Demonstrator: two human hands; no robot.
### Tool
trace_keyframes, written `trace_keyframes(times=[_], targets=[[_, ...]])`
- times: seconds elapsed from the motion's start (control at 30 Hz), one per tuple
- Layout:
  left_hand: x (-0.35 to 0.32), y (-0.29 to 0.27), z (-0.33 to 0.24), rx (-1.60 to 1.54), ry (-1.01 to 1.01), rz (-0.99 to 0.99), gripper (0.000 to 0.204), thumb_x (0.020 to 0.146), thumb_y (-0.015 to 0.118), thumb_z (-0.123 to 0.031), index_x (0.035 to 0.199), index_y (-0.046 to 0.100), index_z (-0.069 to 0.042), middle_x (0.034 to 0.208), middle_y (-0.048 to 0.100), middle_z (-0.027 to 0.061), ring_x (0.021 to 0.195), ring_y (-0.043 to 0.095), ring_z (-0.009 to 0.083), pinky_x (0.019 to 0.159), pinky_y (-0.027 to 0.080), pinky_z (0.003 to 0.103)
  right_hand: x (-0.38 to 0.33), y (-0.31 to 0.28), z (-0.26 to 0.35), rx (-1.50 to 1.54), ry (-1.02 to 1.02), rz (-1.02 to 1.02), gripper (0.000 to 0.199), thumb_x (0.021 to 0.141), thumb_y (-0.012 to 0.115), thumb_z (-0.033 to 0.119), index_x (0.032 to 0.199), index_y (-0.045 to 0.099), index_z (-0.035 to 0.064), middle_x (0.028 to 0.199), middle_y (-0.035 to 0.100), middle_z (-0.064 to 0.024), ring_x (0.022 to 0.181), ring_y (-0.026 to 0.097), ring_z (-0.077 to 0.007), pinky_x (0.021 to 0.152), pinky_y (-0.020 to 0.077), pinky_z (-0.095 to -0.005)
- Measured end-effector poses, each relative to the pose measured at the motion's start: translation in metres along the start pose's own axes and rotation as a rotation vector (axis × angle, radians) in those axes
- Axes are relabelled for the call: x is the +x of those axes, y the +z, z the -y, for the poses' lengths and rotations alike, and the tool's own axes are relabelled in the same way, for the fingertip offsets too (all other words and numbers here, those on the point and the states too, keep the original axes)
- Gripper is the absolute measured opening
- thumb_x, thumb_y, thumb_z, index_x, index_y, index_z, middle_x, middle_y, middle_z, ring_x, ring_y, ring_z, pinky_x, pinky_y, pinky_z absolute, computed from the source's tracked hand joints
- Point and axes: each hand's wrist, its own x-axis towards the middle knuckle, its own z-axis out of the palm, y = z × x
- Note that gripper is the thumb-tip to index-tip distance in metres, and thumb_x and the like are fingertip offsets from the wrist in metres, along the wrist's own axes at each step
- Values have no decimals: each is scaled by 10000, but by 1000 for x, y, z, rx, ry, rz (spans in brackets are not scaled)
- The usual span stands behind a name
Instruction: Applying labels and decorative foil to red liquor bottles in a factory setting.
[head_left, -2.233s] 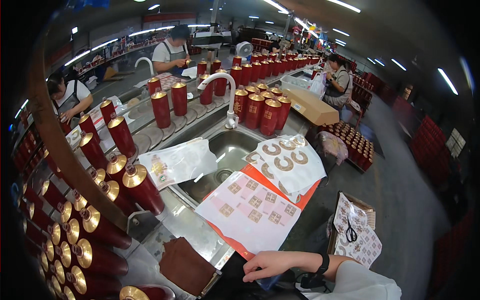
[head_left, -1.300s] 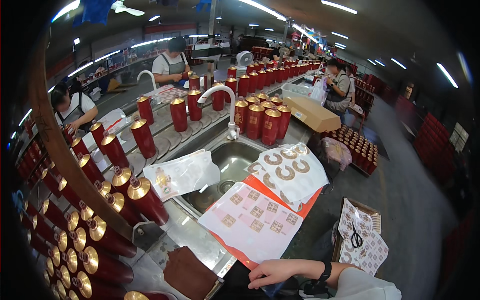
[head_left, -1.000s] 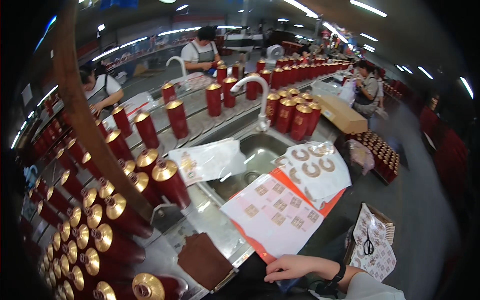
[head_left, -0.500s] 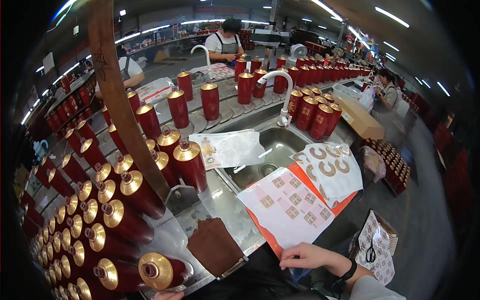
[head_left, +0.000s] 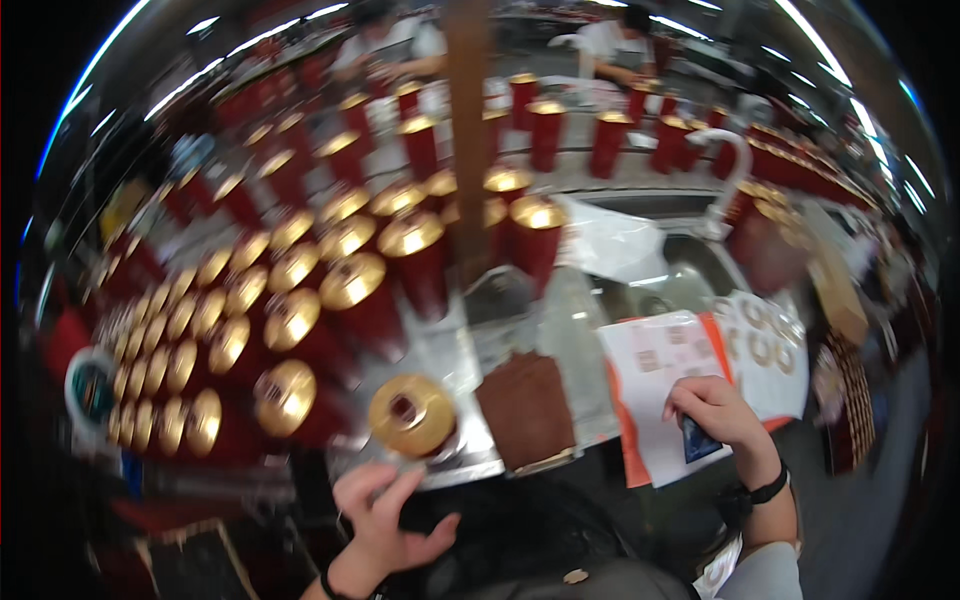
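My left hand [head_left: 392, 520] is open, fingers spread, just in front of a dark red bottle with a gold shoulder [head_left: 425, 438]; contact cannot be told through the blur. That bottle stands on the metal counter's front edge. My right hand [head_left: 722, 408] is closed on a flat dark blue piece [head_left: 700, 440], whose exact kind I cannot make out. It hangs over a white decal sheet [head_left: 648, 385] with square gold motifs, laid on an orange backing [head_left: 628, 425]. Between the hands lies a folded brown cloth [head_left: 525, 410].
Rows of red-and-gold bottles [head_left: 290, 318] crowd the left. A brown post [head_left: 468, 130] rises mid-counter. Behind the sheets sit a sink [head_left: 690, 265] with a white tap [head_left: 722, 190] and a second decal sheet [head_left: 770, 350]. Two people work beyond the conveyor.
The view has swung left. My left hand has come up into sight by the front bottle. My right hand has moved over the decal sheet, and the blue piece shows more clearly.
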Motion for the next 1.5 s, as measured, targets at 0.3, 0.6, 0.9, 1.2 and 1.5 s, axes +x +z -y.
trace_keyframes(times=[0.3,0.6,0.9,1.2,1.5], targets=[[28,23,1,-174,-316,-239,690,860,689,-173,1412,351,64,1376,393,270,1269,388,417,1085,309,488,89,107,89,108,-292,45,422,954,656,161,1336,541,21,1061,701,-94,809,633,-72,761,501,-232],[49,44,3,-923,-646,-285,673,912,700,-185,1435,329,22,1309,523,160,1173,573,201,992,474,330,115,152,106,239,-355,95,592,926,708,195,1427,456,7,1229,658,-142,788,598,-72,774,501,-247],[50,43,7,-1028,-667,-241,735,834,752,-126,1424,332,4,1297,525,139,1184,567,194,1008,468,326,118,156,109,333,-309,208,538,969,656,202,1426,462,-5,1142,637,-41,869,543,-53,794,465,-222],[49,40,10,-1037,-658,-184,817,790,779,-112,1440,295,-9,1336,486,143,1231,539,206,1041,447,337,119,154,106,323,-330,203,533,955,674,202,1410,486,-4,1097,649,-12,779,501,-29,706,442,-203],[43,34,27,-865,-513,-95,1071,677,879,-181,1501,216,-10,1448,398,198,1383,416,287,1122,361,384,131,101,108,449,-255,41,338,1059,492,268,1279,597,34,1017,650,-21,937,578,-55,846,463,-214]])
